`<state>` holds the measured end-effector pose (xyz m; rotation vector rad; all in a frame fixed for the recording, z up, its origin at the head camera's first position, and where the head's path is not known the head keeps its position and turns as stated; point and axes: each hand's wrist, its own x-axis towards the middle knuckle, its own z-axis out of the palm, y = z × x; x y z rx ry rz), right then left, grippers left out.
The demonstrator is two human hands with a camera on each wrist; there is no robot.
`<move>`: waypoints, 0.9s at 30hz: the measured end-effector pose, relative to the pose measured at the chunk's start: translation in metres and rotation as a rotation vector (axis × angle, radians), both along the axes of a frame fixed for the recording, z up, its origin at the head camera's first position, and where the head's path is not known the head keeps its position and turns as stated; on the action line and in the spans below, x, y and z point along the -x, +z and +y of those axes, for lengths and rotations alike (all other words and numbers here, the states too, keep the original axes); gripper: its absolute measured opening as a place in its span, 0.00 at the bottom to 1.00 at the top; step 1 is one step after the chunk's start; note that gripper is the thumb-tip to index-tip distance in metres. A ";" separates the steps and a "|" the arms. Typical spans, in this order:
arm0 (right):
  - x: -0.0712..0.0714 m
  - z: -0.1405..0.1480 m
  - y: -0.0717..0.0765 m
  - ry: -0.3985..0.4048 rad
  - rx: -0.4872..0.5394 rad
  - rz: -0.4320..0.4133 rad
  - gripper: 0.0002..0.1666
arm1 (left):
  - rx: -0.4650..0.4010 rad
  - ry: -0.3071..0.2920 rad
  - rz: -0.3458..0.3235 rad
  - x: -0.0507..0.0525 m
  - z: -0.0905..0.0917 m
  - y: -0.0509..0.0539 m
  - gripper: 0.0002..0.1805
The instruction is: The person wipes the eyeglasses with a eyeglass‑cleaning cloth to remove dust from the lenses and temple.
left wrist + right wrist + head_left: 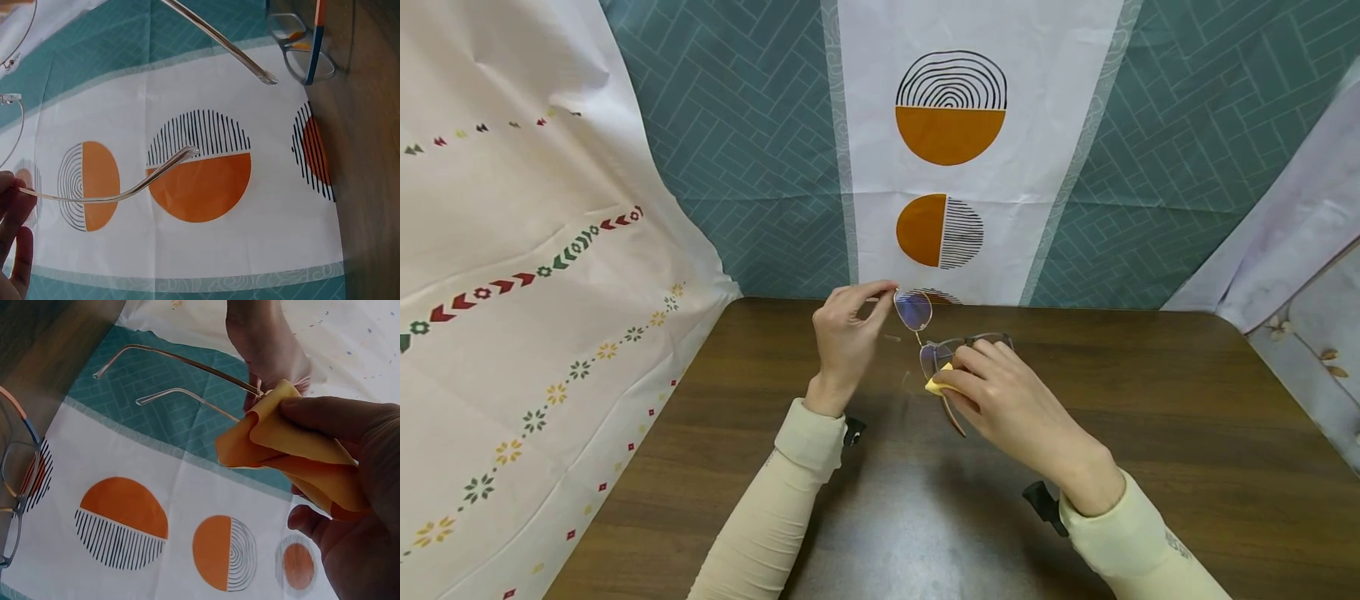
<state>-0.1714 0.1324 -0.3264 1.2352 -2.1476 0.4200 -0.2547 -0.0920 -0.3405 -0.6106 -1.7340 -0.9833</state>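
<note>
My left hand (pixel 847 346) pinches the thin gold-framed glasses (pixel 914 310) at one hinge corner, holding them above the table. In the left wrist view their temples (pixel 219 37) extend unfolded. My right hand (pixel 1011 408) grips a folded yellow cloth (pixel 940 382), which covers one end of the frame; the right wrist view shows the cloth (pixel 300 440) bunched between thumb and fingers, hiding the lens there. The gold temples (pixel 200 367) point away from the cloth.
A second pair of glasses, grey-framed (pixel 992 338), rests on the wooden table (pixel 1150 400) beyond my right hand, partly hidden by it. Behind the table hangs a green and white patterned cloth (pixel 760 167); a white embroidered cloth (pixel 587 333) is at the left.
</note>
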 end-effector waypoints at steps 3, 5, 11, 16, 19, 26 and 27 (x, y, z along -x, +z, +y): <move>-0.001 0.000 0.000 0.001 -0.005 -0.013 0.16 | -0.016 0.003 0.000 0.001 -0.003 0.002 0.04; -0.001 0.001 0.001 0.000 -0.007 -0.027 0.15 | -0.019 0.009 -0.001 0.001 -0.004 0.002 0.04; -0.001 0.008 0.007 -0.027 0.080 -0.054 0.15 | -0.022 0.024 -0.004 0.002 -0.005 0.002 0.04; 0.001 0.011 0.009 -0.114 0.212 0.002 0.14 | -0.018 0.006 -0.008 0.002 -0.001 0.000 0.03; 0.003 0.007 0.007 -0.150 0.231 0.047 0.13 | 0.001 -0.006 -0.003 0.000 0.002 -0.001 0.04; 0.006 -0.002 -0.003 -0.120 0.256 0.118 0.11 | 0.038 -0.018 0.007 -0.003 0.009 -0.003 0.05; 0.006 -0.003 -0.004 -0.110 0.255 0.116 0.11 | 0.039 -0.020 0.009 -0.003 0.009 -0.003 0.05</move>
